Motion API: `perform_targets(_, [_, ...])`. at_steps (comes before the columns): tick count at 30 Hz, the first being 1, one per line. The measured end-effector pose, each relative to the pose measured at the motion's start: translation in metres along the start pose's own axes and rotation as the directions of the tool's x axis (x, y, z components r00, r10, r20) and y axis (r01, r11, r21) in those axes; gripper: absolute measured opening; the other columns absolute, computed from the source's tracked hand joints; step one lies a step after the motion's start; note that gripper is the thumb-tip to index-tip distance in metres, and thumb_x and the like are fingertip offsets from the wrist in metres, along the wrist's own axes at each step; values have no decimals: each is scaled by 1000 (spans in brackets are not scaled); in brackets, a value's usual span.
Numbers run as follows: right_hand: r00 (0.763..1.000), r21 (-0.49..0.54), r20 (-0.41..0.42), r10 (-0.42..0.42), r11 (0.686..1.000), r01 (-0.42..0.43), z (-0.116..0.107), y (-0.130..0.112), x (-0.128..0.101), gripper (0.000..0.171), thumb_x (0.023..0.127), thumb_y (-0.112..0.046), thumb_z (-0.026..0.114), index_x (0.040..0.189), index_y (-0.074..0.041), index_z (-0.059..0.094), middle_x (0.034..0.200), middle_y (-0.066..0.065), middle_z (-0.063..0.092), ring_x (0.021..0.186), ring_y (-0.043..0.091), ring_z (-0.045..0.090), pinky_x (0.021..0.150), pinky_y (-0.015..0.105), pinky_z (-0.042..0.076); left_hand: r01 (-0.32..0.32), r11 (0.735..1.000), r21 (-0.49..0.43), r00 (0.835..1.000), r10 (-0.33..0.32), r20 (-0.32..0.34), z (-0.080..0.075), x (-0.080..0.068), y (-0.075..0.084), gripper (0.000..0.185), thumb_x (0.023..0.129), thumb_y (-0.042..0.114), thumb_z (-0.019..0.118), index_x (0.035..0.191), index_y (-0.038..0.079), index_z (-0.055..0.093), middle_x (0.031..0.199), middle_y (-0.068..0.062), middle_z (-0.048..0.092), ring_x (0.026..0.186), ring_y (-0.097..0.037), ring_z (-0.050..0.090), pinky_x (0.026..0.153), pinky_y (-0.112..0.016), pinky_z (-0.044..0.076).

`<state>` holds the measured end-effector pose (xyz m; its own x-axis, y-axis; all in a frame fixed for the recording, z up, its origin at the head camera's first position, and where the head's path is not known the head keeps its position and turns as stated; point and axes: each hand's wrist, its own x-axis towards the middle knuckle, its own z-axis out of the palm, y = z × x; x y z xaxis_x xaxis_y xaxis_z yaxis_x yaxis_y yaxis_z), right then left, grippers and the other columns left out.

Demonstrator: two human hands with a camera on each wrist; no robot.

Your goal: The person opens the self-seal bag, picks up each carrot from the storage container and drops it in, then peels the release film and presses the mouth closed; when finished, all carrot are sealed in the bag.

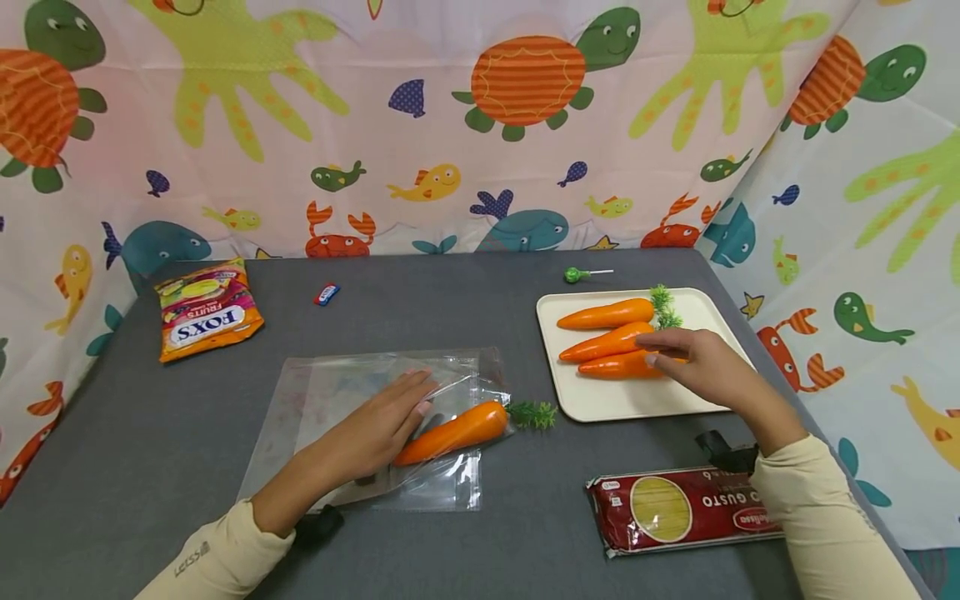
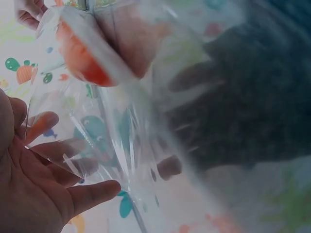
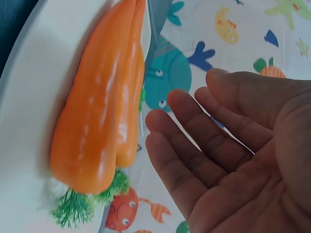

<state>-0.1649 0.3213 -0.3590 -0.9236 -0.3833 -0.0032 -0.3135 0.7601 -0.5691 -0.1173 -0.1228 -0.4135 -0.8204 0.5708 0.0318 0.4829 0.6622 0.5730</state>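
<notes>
Gray table (image 1: 135, 433), plastic bag (image 1: 337, 392), tray (image 1: 615, 404), red packet (image 1: 678, 512)

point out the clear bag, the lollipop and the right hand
Clear bag (image 1: 311, 408), head view: bare plastic at its left.
Lollipop (image 1: 573, 275), head view: its green head.
Right hand (image 1: 707, 363), head view: back of the hand.

One orange carrot (image 1: 457, 429) lies aslant in a clear bag (image 1: 322, 396), three carrots (image 1: 600, 344) on a tray (image 1: 637, 406)

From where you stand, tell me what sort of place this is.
Likely a staged tabletop workspace: a cartoon sea-animal curtain hangs behind a grey table that holds a cream tray of glossy carrots.
</notes>
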Motion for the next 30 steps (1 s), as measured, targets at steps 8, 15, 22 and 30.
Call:
perform_targets(8, [999,-22,-21,25,999,-25,-8,14,-6,34,97,-11,62,127,4,61,120,24,63,110,44,58,89,59,48,19,1000,-6,1000,-19,13,0,-2,1,55,107,42,28,147,6,42,156,-15,29,144,-33,23,112,-53,25])
perform_targets(15, [995,-59,-61,84,994,-87,-11,34,-5,34,96,-13,63,127,1,63,122,27,61,110,46,56,89,62,47,16,1000,2,1000,-16,0,-2,0,2,48,108,34,34,146,6,43,155,-15,31,143,-32,25,112,-53,26])
perform_targets(22, [989,-40,-80,124,991,-127,-12,46,-5,37,96,-16,63,128,2,61,124,30,59,114,48,52,93,67,41,19,1000,11,1000,-19,1,-2,-1,3,48,108,34,34,146,7,44,154,-15,32,143,-30,26,113,-52,25])
perform_targets(30, [977,-37,-9,212,977,-212,-11,59,-6,46,97,-25,63,133,2,57,130,30,54,116,48,50,91,63,44,42,999,5,999,-42,12,-1,0,2,47,107,32,38,146,7,44,154,-14,32,143,-31,25,112,-53,25])
